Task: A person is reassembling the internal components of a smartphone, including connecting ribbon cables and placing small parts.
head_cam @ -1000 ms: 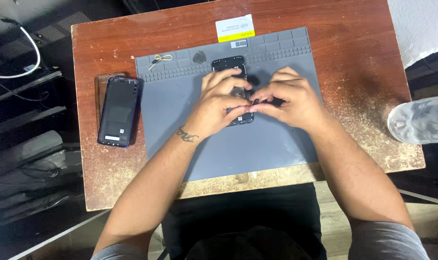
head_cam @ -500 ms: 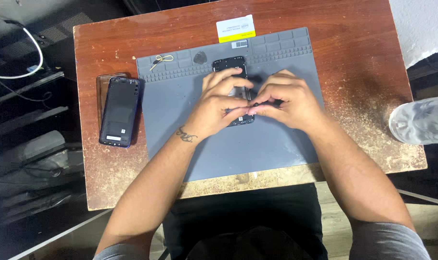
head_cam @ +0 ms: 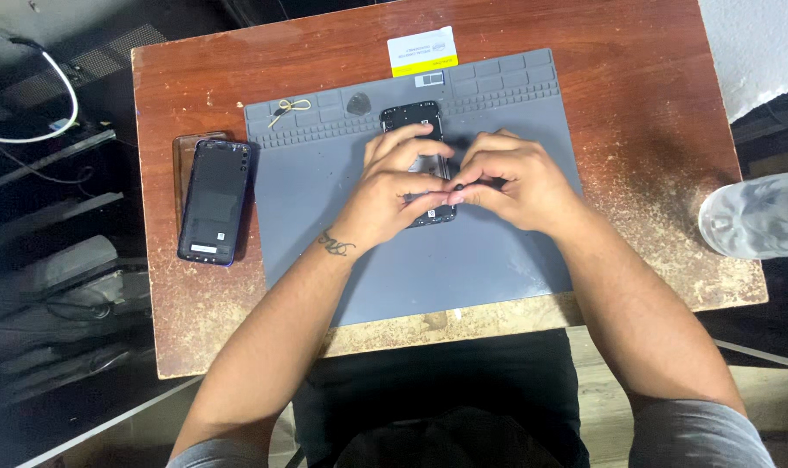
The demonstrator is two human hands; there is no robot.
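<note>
Here, both hands, left hand [head_cam: 392, 186] and right hand [head_cam: 511, 178], fingers pinching an opened phone [head_cam: 415, 130], grey mat [head_cam: 463, 269]

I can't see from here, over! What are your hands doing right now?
Left hand and right hand both on the opened black phone, fingertips pinched together. Phone lies on grey mat. Nothing blocking; dark back cover off left.

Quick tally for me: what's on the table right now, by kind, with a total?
Phones: 2, one under both hands, one dark blue at the mat's left
Grey mat: 1
White-and-yellow card: 1
Dark pick: 1
Yellow tie: 1
Total: 6
The left hand and right hand hide any small parts.
</note>
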